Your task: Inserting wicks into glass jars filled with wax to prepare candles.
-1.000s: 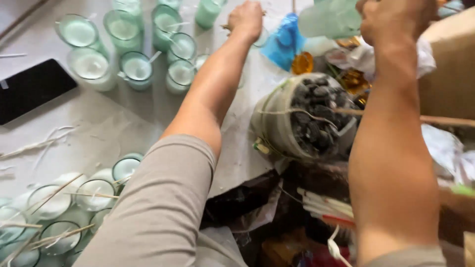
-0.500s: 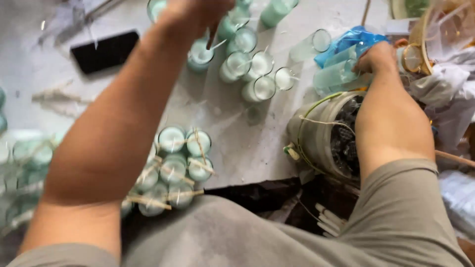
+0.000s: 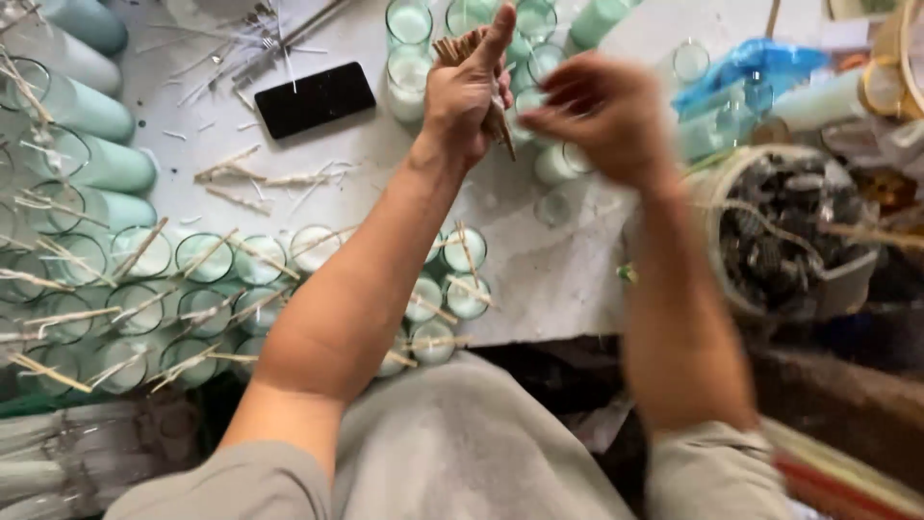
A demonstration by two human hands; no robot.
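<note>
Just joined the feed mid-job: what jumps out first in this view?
The left hand at top centre grips a bundle of thin wooden sticks, with the blurred right hand close beside it. Rows of glass jars of pale green wax, sticks laid across their rims, crowd the white table's left side. A black phone lies upper left.

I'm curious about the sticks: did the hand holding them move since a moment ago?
Yes. The left hand with the sticks now sits right of the black phone, nearer the person than before.
</note>
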